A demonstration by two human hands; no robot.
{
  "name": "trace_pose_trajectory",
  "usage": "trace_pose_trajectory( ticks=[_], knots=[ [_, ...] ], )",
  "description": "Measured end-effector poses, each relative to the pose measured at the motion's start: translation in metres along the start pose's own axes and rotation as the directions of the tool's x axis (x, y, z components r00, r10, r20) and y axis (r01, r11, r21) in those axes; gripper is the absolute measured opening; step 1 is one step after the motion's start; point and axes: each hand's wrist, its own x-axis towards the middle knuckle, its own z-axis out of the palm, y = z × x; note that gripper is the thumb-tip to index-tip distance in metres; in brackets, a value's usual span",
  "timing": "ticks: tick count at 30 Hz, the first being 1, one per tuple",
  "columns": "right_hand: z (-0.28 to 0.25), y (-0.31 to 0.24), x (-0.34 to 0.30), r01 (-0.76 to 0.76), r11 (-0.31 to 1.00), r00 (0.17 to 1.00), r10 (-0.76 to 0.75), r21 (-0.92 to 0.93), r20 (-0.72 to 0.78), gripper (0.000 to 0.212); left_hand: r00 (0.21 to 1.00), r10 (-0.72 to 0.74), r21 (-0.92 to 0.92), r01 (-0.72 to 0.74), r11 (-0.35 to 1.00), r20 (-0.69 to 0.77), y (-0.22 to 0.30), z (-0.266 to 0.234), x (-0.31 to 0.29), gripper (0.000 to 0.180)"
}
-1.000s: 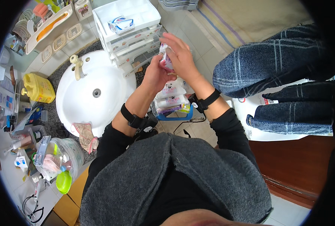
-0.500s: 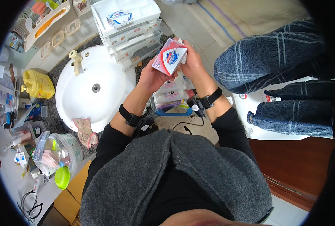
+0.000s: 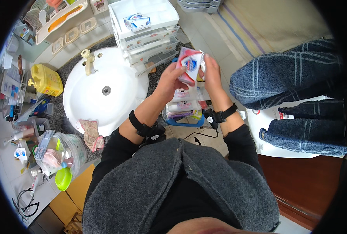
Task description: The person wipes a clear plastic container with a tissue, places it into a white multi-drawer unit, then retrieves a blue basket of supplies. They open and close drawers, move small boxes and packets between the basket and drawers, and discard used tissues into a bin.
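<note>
A pink, white and red soap box (image 3: 189,65) is held up in front of me, tilted, with its printed face toward me. My left hand (image 3: 169,80) is closed on its left side and lower end, thumb across the front. At the box's right edge, my right hand (image 3: 212,74) is curled closed around crumpled white wrapping (image 3: 202,67); its fingertips are partly hidden. Whether that wrapping is attached to the box I cannot tell. Beyond the hands, another soap box (image 3: 137,22), white and blue, lies on top of a white drawer unit (image 3: 163,11).
A white sink (image 3: 78,84) with a cloth (image 3: 91,134) over its rim lies to the left. A yellow bottle (image 3: 45,80) stands beside it. Below my hands are white packages (image 3: 184,106) in a blue-edged container (image 3: 185,122). Dark blue checked fabric (image 3: 286,76) hangs on the right.
The soap box has shifted slightly right and down in the picture and turned more upright. My left thumb has come onto its front. The whole view has shifted a little.
</note>
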Motion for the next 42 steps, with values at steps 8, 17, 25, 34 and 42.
trace_pose_trajectory(
  ticks=[8,17,25,34,42],
  knots=[
    [-0.004,-0.020,-0.014,-0.089,0.976,0.942,0.147,-0.200,0.302,0.033,0.991,0.125,0.371,-0.095,0.924,-0.056,0.013,-0.009,0.022,0.047],
    [-0.064,-0.008,-0.005,-0.025,0.937,0.999,0.011,-0.348,-0.041,0.031,0.959,0.271,0.752,-0.115,0.649,-0.087,-0.002,-0.072,0.078,0.032],
    [-0.089,0.011,-0.017,-0.171,0.981,0.985,0.168,-0.095,-0.037,0.024,1.000,0.023,0.916,-0.018,0.402,0.010,-0.044,-0.101,0.080,0.030],
    [-0.089,0.039,0.008,-0.394,0.911,0.905,0.361,0.123,0.224,0.025,0.985,0.068,0.705,0.065,0.706,-0.159,-0.031,-0.110,0.061,0.031],
    [-0.088,0.072,0.024,-0.523,0.851,0.847,0.524,-0.036,0.092,0.030,0.983,0.029,0.596,0.087,0.798,-0.182,-0.012,-0.104,0.037,0.032]
  ],
)
